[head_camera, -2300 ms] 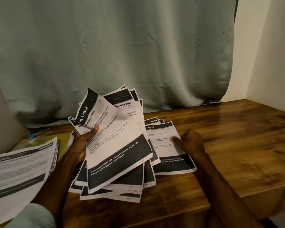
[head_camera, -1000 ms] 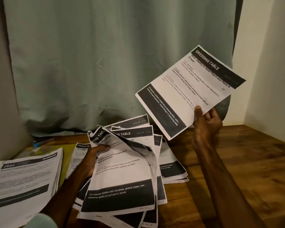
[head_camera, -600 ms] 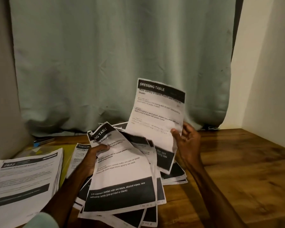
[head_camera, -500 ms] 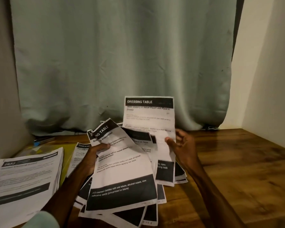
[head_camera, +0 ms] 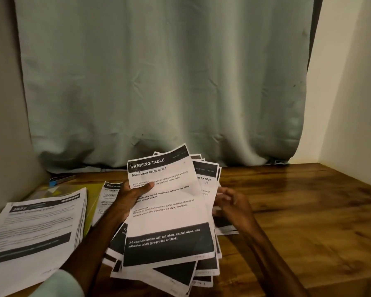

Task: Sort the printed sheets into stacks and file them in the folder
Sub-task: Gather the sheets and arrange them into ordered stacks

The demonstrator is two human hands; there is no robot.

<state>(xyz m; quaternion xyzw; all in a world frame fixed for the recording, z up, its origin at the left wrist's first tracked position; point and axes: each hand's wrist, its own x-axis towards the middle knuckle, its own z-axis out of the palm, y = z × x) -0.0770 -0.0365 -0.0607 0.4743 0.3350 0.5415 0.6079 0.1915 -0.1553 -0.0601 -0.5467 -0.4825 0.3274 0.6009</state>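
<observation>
A stack of sheets (head_camera: 34,228) lies at the left of the desk (head_camera: 308,211), overlapping a folder (head_camera: 94,198) that shows behind it and to its right. In the middle, the left grip (head_camera: 130,196) holds a fan of sheets (head_camera: 167,215) over the desk, with the right grip (head_camera: 231,202) just beside the fan's right edge. A curtain (head_camera: 159,82) hangs behind the desk.

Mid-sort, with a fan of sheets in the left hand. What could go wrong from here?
1. The left hand pinches the fanned sheets near their top only. The lower ones splay unevenly and could slide onto the table.
2. Only the front title reads fully. Those behind are mostly covered, so a sheet may get missorted.
3. The yellow folder seems to lie partly under the sorted stack, so pulling it out could upset that stack.
</observation>
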